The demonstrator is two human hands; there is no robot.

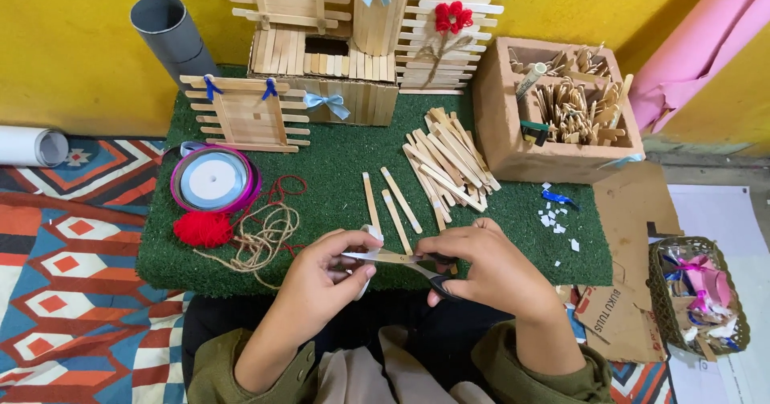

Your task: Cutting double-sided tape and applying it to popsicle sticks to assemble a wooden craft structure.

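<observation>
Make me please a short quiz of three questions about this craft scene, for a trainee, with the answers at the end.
1. True or false: the right hand holds the black-handled metal scissors.
2. Which thing lies nearest the red ball of yarn?
A. the brown compartmented box of wooden sticks
B. the round spool of light blue ribbon with purple rim
C. the grey cardboard tube
3. What does the left hand pinch at the scissor blades, and on what surface do the loose flat wooden sticks lie?

Key
1. True.
2. B.
3. A small white piece, whose material I cannot tell; the sticks lie on the green artificial grass mat.
</observation>
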